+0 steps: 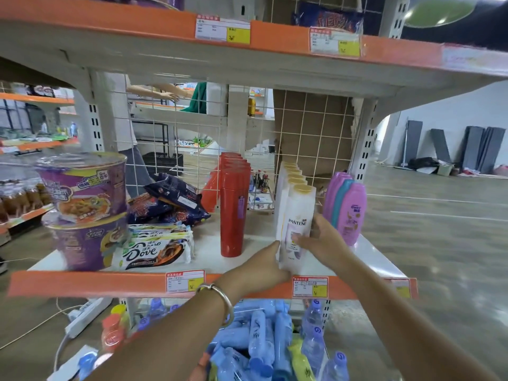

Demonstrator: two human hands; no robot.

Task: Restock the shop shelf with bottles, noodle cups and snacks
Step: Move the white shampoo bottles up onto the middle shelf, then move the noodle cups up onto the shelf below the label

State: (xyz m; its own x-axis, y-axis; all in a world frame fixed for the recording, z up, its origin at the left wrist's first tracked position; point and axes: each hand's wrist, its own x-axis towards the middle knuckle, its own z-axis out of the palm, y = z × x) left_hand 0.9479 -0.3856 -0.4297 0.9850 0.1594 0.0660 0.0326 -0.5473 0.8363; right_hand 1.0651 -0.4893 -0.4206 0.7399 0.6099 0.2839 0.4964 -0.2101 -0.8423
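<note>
Seating a white bottle [299,213] at the near end of its row, right of the red bottles [232,210]. Gripped by the right hand [323,237]; touched at left by the left hand [261,266], hold unclear. Next: square up, release gently.

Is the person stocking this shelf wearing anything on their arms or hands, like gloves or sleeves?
Neither the left hand nor the right hand is gloved, and no sleeves show: both forearms are bare to the picture's edge. The only thing worn is a plain silver-coloured bangle on the left wrist.
</note>
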